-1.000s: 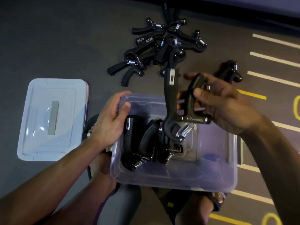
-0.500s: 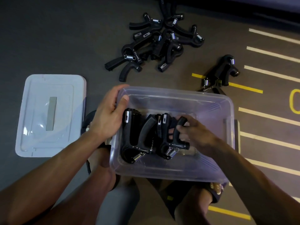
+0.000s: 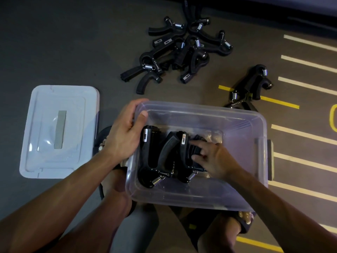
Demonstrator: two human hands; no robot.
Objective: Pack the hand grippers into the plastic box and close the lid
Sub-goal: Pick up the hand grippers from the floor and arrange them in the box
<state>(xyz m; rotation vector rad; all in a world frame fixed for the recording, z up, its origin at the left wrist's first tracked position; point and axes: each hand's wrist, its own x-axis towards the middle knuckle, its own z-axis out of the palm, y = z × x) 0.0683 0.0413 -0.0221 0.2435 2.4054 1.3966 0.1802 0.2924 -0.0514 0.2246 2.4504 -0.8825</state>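
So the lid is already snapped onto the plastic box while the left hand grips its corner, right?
Not quite. The head view shows the lid lying on the floor to the left of the open plastic box. The left hand does grip its corner.

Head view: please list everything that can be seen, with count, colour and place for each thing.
Box: one, clear plastic, on the floor in front of the person, open.
Grippers in box: at least two, black with silver springs, in the box's left half; exact count unclear.
Gripper pile: several, black, heaped on the floor beyond the box; count unclear.
Grippers by yellow line: about two, black, right of the pile, behind the box.
Lid: one, pale, flat on the floor left of the box.
Floor: dark grey, white and yellow lines at right.
Left hand: holds the box's left rim.
Right hand: inside the box, on the grippers.
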